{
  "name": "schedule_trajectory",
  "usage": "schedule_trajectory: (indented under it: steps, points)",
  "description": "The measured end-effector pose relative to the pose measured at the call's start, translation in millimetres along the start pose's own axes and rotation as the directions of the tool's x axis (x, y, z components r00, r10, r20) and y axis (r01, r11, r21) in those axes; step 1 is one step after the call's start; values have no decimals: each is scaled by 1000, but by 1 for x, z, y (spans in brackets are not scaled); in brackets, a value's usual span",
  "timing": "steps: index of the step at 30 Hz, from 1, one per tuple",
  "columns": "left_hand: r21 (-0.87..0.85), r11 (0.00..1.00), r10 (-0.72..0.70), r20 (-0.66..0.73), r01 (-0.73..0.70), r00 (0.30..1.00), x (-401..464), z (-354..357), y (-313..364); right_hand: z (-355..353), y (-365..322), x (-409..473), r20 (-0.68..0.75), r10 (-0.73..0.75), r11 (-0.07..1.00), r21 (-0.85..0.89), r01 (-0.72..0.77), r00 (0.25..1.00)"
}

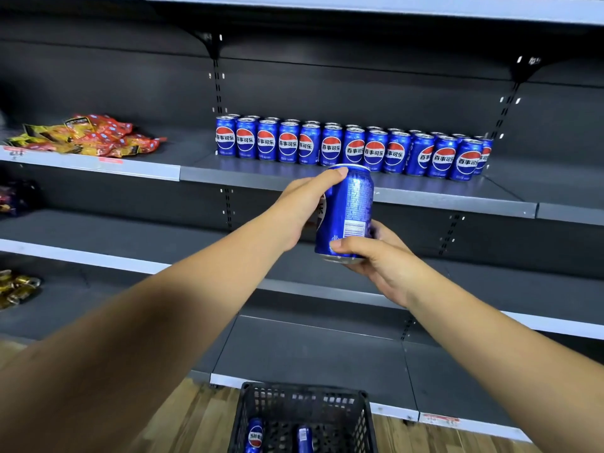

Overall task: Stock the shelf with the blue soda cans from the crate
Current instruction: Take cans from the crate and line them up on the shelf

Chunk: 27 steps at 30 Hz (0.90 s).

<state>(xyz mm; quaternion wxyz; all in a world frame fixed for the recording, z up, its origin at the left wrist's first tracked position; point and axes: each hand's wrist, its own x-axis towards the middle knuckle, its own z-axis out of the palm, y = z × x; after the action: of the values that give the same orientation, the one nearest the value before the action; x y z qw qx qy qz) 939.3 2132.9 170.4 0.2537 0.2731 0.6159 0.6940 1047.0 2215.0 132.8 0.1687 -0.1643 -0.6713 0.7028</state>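
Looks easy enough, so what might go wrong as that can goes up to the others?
The held can could bump the packed row of cans and topple several, since they stand close together. It is gripped by both the left hand and right hand; letting go with one may let it slip.

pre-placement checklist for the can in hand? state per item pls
1. Grip: left hand wraps the upper side of the held can, right hand grips its base. ok.
2. Can upright: slightly tilted, top toward the shelf. not ok yet.
3. Label facing out: barcode side faces the camera, logo turned to the left. not ok.
4. Free space: bare shelf strip in front of the row of cans. ok.
5. Row stable: stocked cans stand upright, logos mostly forward. ok.
6. Stock left: at least two cans visible in the crate; full count cut off. cannot tell.
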Motion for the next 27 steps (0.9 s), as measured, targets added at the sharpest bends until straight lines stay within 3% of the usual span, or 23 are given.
schedule_trajectory:
  steps: [8, 12, 17, 24, 27]
  points:
    - [18, 999, 40, 6, -40, 999, -6, 5, 6, 14, -10, -3, -150, -37, 994, -111, 20, 988]
    - [17, 996, 85, 2, -85, 996, -5, 3, 9, 17, -12, -4, -147, -56, 990, -136, 36, 988]
    - [-40, 997, 72, 5, -72, 997, -2, -2, 11, 13, -15, -8, -23, 24, 993, -114, -26, 999]
    - [-255, 965, -41, 90, 63, 995, -2, -2, 7, -2, -17, -8, 291, 87, 962, 223, -156, 953]
    - [-233, 970, -48, 123, 76, 991, -2, -1, 6, -2, -16, -7, 306, 67, 953, 264, -152, 950]
